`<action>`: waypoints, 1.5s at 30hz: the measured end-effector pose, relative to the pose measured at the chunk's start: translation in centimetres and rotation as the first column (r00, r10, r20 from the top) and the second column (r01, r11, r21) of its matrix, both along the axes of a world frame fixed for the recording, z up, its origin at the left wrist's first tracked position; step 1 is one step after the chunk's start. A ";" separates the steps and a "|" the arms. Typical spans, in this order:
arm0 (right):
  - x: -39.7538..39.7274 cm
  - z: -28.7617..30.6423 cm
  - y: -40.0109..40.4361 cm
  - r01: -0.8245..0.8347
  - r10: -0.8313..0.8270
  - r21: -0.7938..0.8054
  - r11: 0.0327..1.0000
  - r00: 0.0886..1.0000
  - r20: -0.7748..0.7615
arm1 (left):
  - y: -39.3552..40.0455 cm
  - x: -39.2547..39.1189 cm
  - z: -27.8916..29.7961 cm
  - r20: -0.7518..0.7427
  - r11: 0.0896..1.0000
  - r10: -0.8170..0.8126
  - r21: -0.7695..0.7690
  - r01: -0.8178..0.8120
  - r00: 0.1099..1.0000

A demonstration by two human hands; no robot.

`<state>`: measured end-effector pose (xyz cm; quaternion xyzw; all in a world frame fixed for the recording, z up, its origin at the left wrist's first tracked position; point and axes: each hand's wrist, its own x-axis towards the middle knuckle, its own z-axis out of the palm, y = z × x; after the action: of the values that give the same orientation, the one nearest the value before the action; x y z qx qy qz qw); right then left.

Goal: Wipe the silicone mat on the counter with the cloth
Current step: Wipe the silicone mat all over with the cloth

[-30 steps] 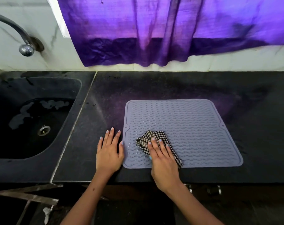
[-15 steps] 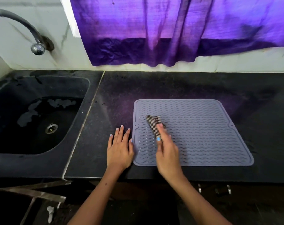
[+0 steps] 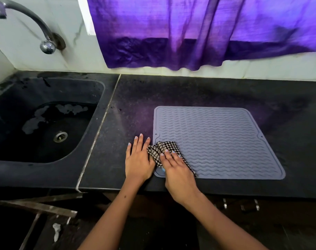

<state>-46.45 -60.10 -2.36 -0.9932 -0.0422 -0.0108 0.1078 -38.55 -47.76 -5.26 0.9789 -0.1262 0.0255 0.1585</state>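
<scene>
The silicone mat (image 3: 216,141), grey-lilac and ribbed with wavy lines, is laid flat on the black counter (image 3: 198,91), toward its front edge and right of centre; its rounded corners and raised rim are seen on all sides but the near-left, which is covered. At about 8 o'clock on the mat, a crumpled checked cloth (image 3: 161,149) in black and white is pressed down; part of it is spread on the ribs, and its left end is bunched over the mat's left edge.

The right hand (image 3: 175,166) is laid flat on top of the cloth, palm down, fingers extended and slightly spread toward 11 o'clock; the cloth is pinned under the palm and fingers rather than gripped in a fist. The left hand (image 3: 138,159) is rested flat on the bare counter just beside the mat's left edge, at 9 o'clock from the cloth; its fingers are stretched out and nothing is held in it; the cloth's bunched end is seen touching its thumb side. The two hands lie close together.

Farther out, at 9 o'clock from the mat, a dark sink (image 3: 85,141) is set into the counter, with foam patches and a metal drain (image 3: 60,136) at its bottom; at 10 o'clock a curved tap (image 3: 27,18) is fixed to the pale wall; at 12 o'clock a purple curtain (image 3: 189,29) is hung above the counter.
</scene>
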 end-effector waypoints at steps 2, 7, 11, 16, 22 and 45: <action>0.7 1.2 -0.9 0.051 -0.040 0.291 0.955 0.998 -0.043 | -0.1 0.0 0.0 0.006 1.000 0.003 -0.002 -0.003 1.000; 2.9 5.1 -2.9 0.370 -0.325 0.893 0.257 0.903 -0.281 | 0.0 -0.2 0.1 -0.002 0.998 0.009 -0.054 -0.009 1.000; 3.2 4.8 -1.8 0.225 -0.269 0.570 0.791 0.963 -0.006 | 0.1 0.2 0.6 -0.037 0.997 -0.006 -0.082 0.003 0.999; 2.4 0.0 0.7 0.184 -0.178 0.068 0.981 0.981 -0.080 | 0.4 0.3 0.6 -0.006 0.999 -0.048 -0.023 0.047 0.999; 2.5 -0.9 2.0 0.140 -0.137 -0.053 0.989 0.988 0.066 | 0.3 0.3 0.0 0.040 0.998 -0.055 0.000 0.055 0.998; 8.7 -1.0 -1.7 0.173 -0.174 0.024 0.985 0.983 0.053 | -1.2 4.4 0.3 0.000 0.996 -0.092 0.016 0.092 0.996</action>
<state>-37.80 -61.82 -3.33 -0.9914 0.0415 -0.0477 0.1149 -34.18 -48.94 -4.92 0.9733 -0.1715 0.0175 0.1518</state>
